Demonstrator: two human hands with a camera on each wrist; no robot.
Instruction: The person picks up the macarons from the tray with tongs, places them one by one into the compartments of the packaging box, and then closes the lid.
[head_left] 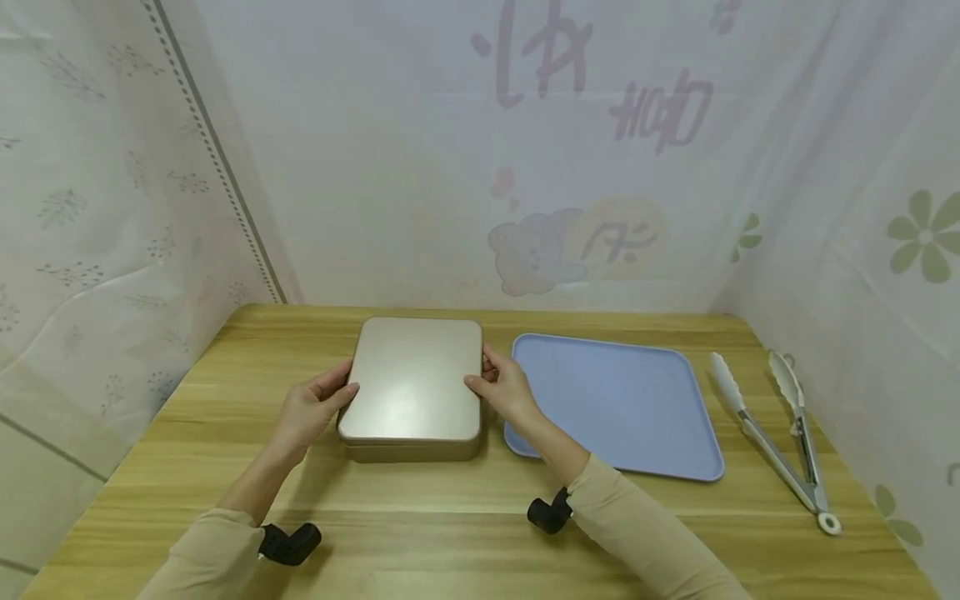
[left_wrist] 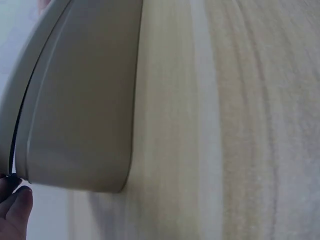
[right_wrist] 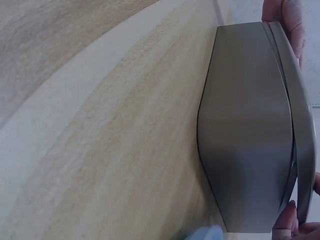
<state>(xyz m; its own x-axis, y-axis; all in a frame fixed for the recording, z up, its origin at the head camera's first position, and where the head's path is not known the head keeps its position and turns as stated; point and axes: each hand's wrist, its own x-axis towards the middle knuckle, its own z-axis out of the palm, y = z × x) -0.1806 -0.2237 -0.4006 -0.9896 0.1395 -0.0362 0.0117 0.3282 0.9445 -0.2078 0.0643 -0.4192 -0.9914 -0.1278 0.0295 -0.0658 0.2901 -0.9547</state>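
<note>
A gold metal tin [head_left: 412, 452] stands on the wooden table, its rounded-corner lid [head_left: 416, 375] lying over it. My left hand [head_left: 306, 412] pinches the lid's left edge, thumb on top and fingers lower at the side. On the opposite edge my right hand [head_left: 510, 392] holds the lid the same way. In the right wrist view a narrow gap shows between lid and tin body [right_wrist: 245, 120], wider toward the right hand's fingertips [right_wrist: 286, 220]. The left wrist view shows a thinner dark gap above the tin's side [left_wrist: 85, 100]. The tin's inside is hidden.
Right of the tin lies a blue rectangular tray [head_left: 618, 408], close to my right forearm. Beyond it, near the table's right edge, metal tongs [head_left: 780, 462] with pale tips lie spread. Patterned white curtains [head_left: 360, 167] surround the back and sides of the table [head_left: 420, 517].
</note>
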